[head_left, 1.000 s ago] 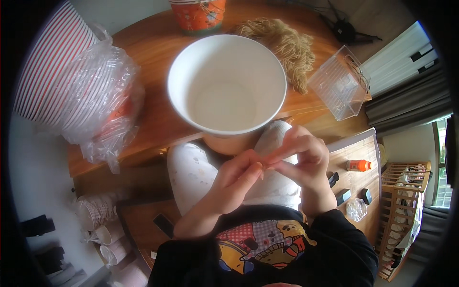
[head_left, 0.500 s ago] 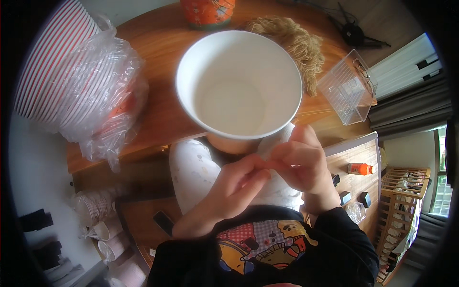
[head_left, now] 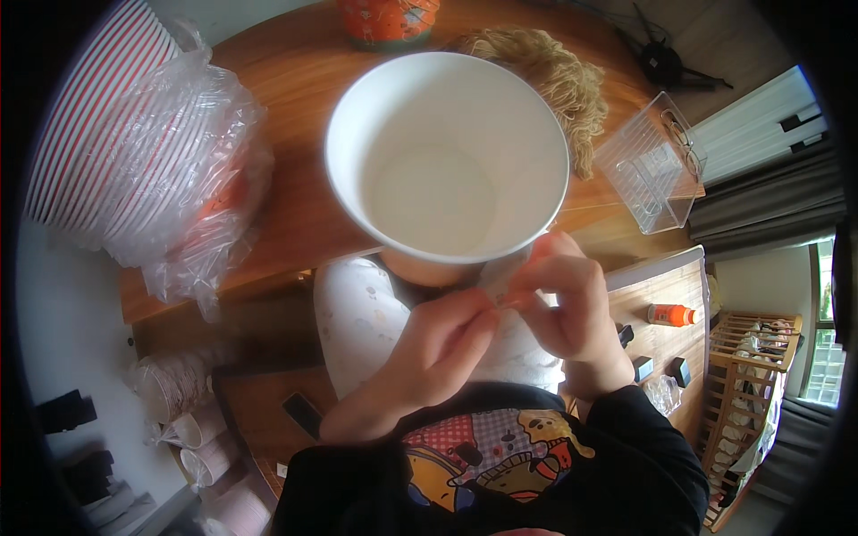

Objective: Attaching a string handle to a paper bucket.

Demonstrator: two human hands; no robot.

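A large white paper bucket (head_left: 527, 152) stands on the table edge in front of me, its mouth facing up and nothing visible inside. Below its near rim, over my lap, my two hands meet at the fingertips. My left hand (head_left: 442, 344) is closed in a pinch, thumb against forefinger. Fingers curled, my right hand (head_left: 567, 299) pinches close beside it, just under the bucket's right rim. Something tiny may be between the fingertips, too small to make out.
Nested striped buckets (head_left: 98, 134) in clear plastic stand at the left. Behind the white bucket are an orange patterned bucket (head_left: 389, 22) and a tan bundle of string (head_left: 559, 80). A clear acrylic box (head_left: 648, 165) with glasses sits right. An orange-capped bottle (head_left: 672, 315) lies farther right.
My right hand's fingers have shifted and its pinch sits slightly apart from the left fingertips. The left thumb and forefinger have drawn closer together. The white bucket stays in about the same place.
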